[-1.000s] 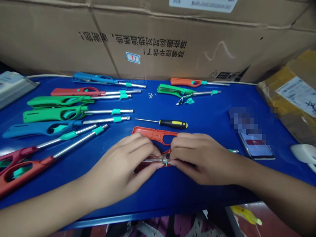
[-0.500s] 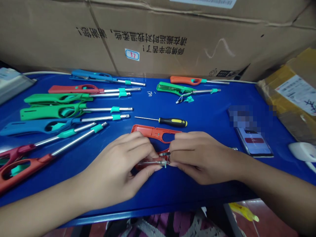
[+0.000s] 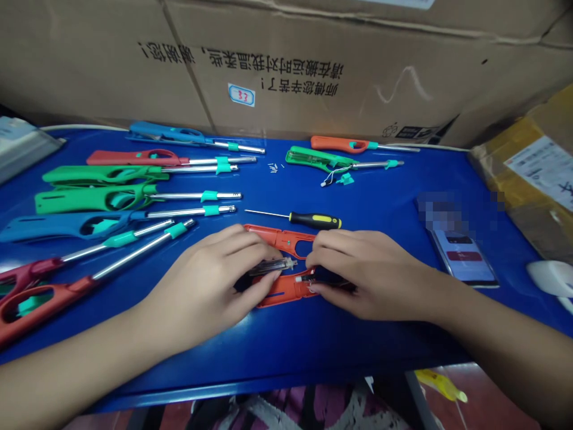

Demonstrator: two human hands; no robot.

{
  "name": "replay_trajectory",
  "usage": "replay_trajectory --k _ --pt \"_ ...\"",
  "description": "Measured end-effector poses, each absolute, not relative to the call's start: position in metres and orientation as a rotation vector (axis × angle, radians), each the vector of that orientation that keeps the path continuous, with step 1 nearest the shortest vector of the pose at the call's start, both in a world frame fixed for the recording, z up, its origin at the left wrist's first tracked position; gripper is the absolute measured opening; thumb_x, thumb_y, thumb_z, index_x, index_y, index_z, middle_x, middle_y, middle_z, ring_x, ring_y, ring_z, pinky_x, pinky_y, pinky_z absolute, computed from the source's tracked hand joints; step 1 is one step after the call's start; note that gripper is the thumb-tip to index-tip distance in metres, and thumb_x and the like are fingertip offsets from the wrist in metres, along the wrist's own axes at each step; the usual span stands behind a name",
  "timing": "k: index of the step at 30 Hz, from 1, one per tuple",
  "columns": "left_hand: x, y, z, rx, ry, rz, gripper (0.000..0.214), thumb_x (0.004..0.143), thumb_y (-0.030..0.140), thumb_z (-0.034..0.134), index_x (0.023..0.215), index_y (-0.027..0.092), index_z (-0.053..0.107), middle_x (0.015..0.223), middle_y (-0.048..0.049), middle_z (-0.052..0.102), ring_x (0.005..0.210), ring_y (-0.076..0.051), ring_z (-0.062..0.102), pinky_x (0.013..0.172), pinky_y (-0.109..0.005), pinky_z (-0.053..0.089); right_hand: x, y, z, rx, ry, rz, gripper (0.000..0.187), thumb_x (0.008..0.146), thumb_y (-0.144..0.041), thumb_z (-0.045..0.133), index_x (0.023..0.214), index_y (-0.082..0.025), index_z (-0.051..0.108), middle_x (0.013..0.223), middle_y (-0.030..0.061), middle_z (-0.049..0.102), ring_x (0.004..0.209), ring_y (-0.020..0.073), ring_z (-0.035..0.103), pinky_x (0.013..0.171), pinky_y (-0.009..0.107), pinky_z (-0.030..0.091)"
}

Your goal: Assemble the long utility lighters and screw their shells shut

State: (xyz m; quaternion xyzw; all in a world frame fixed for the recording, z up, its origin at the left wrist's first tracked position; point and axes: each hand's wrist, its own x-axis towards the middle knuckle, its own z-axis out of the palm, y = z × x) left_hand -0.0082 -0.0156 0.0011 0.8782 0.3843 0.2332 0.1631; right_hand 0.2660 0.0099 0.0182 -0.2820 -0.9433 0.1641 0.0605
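My left hand (image 3: 215, 283) pinches a small clear fuel tank (image 3: 274, 266) with a pale valve end, held over the casing. My right hand (image 3: 367, 275) closes on the handle end of the lower orange lighter casing half (image 3: 284, 292). A black igniter part with a white tip (image 3: 304, 278) shows between its thumb and index finger; its rest is hidden. Beyond lies the upper orange casing half (image 3: 282, 239), hollow side up, partly behind both hands. A yellow-and-black screwdriver (image 3: 316, 220) lies just past it.
Several stick lighters (image 3: 102, 198) lie at the left. An opened green lighter (image 3: 320, 159) with loose wires and an orange one (image 3: 338, 143) lie at the back. Small screws (image 3: 273, 168) sit near them. A phone (image 3: 465, 257) rests at right; a cardboard box (image 3: 277, 113) stands behind.
My left hand has lifted the clear fuel tank up and away from the lower casing half, leaving more of that half visible. My right hand stays at the casing, slightly higher in view.
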Motion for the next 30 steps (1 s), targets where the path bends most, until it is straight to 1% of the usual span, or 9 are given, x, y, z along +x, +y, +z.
replay_trajectory --k 4,7,10,16,18,22,25,27,30 --pt "-0.007 -0.016 0.003 2.526 1.092 0.663 0.019 0.104 0.027 0.061 0.119 0.020 0.069 0.113 -0.0076 0.073 0.100 -0.023 0.067 0.086 -0.039 0.057 0.264 0.008 0.017 -0.892 -2.851 0.578 0.016 0.106 -0.033 0.056 0.109 -0.019 0.065 0.107 0.0057 0.069 0.086 0.0189 0.060 0.068 0.033 0.039" --pt "-0.007 -0.018 0.005 2.549 1.043 0.652 0.016 0.104 0.033 0.065 0.110 0.020 0.071 0.107 -0.0064 0.071 0.096 -0.022 0.065 0.082 -0.036 0.055 0.265 0.006 0.017 -0.903 -2.832 0.585 0.017 0.107 -0.034 0.056 0.106 -0.020 0.065 0.104 0.0053 0.068 0.085 0.0186 0.059 0.068 0.033 0.038" --pt "-0.007 -0.020 0.003 2.589 0.983 0.614 0.022 0.100 0.042 0.072 0.104 0.021 0.072 0.104 -0.0055 0.070 0.092 -0.022 0.064 0.080 -0.036 0.053 0.266 0.004 0.018 -0.913 -2.831 0.602 0.018 0.107 -0.033 0.055 0.103 -0.020 0.067 0.102 0.0051 0.069 0.083 0.0178 0.058 0.069 0.032 0.038" --pt "-0.008 -0.021 0.002 2.634 0.938 0.514 0.016 0.099 0.036 0.072 0.095 0.021 0.068 0.090 -0.0021 0.068 0.083 -0.022 0.059 0.074 -0.036 0.047 0.267 0.005 0.022 -0.922 -2.701 0.732 0.007 0.104 -0.025 0.059 0.101 -0.021 0.064 0.099 0.0015 0.068 0.084 0.0154 0.061 0.069 0.030 0.040" --pt "-0.008 -0.020 0.004 2.657 0.935 0.492 0.015 0.097 0.035 0.071 0.094 0.021 0.067 0.088 -0.0017 0.067 0.081 -0.022 0.059 0.073 -0.037 0.046 0.269 0.007 0.024 -0.944 -2.654 0.680 0.006 0.104 -0.025 0.059 0.102 -0.021 0.063 0.101 0.0020 0.068 0.085 0.0157 0.062 0.070 0.030 0.041" --pt "-0.008 -0.019 0.009 2.685 0.932 0.445 0.014 0.092 0.035 0.072 0.090 0.022 0.067 0.084 -0.0013 0.067 0.079 -0.022 0.060 0.073 -0.038 0.048 0.273 0.014 0.025 -0.988 -2.689 0.509 0.012 0.107 -0.029 0.058 0.105 -0.021 0.067 0.106 0.0040 0.069 0.089 0.0175 0.065 0.071 0.031 0.043" --pt "-0.009 -0.018 0.013 2.707 0.935 0.461 0.020 0.087 0.041 0.074 0.093 0.022 0.069 0.086 -0.0022 0.070 0.080 -0.024 0.062 0.071 -0.039 0.049 0.273 0.015 0.023 -0.981 -2.747 0.480 0.016 0.107 -0.034 0.059 0.109 -0.022 0.070 0.111 0.0046 0.071 0.092 0.0181 0.067 0.070 0.031 0.043" --pt "-0.010 -0.017 0.014 2.695 0.965 0.509 0.023 0.090 0.043 0.071 0.099 0.022 0.070 0.092 -0.0032 0.072 0.083 -0.024 0.064 0.073 -0.038 0.051 0.272 0.015 0.023 -0.987 -2.756 0.462 0.017 0.106 -0.033 0.057 0.106 -0.022 0.070 0.109 0.0048 0.071 0.089 0.0178 0.067 0.069 0.031 0.042" --pt "-0.013 -0.013 0.013 2.661 1.105 0.583 0.019 0.102 0.038 0.061 0.107 0.021 0.070 0.100 -0.0048 0.073 0.091 -0.023 0.067 0.077 -0.037 0.053 0.273 0.015 0.026 -0.993 -2.776 0.345 0.018 0.105 -0.025 0.053 0.096 -0.021 0.068 0.101 0.0053 0.071 0.082 0.0176 0.064 0.067 0.032 0.039"
